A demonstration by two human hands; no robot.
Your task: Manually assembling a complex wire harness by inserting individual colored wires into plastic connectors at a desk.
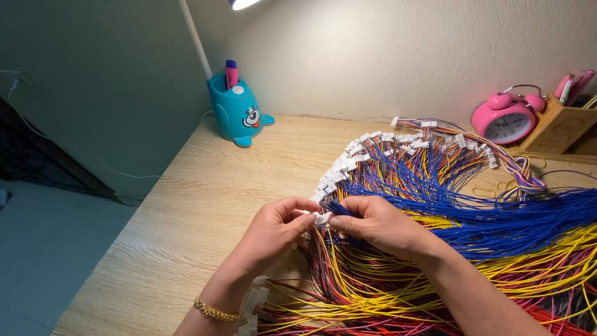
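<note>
My left hand [277,227] and my right hand [376,224] meet over the near part of a wooden desk [186,205]. Between their fingertips they pinch a small white plug connector [323,218] with thin blue wires running from it. Under and behind the hands lies a big fan of wire harnesses [435,205], blue, yellow, red and black, each ending in a white connector. Those connectors form an arc [348,163] just beyond my fingers. A gold bracelet [214,310] circles my left wrist.
A teal animal-shaped pen holder [238,111] with a pink marker stands at the back left, beside a white lamp stem [196,38]. A pink twin-bell alarm clock [504,119] and a wooden organiser [559,124] stand at the back right. The desk's left edge drops to the floor.
</note>
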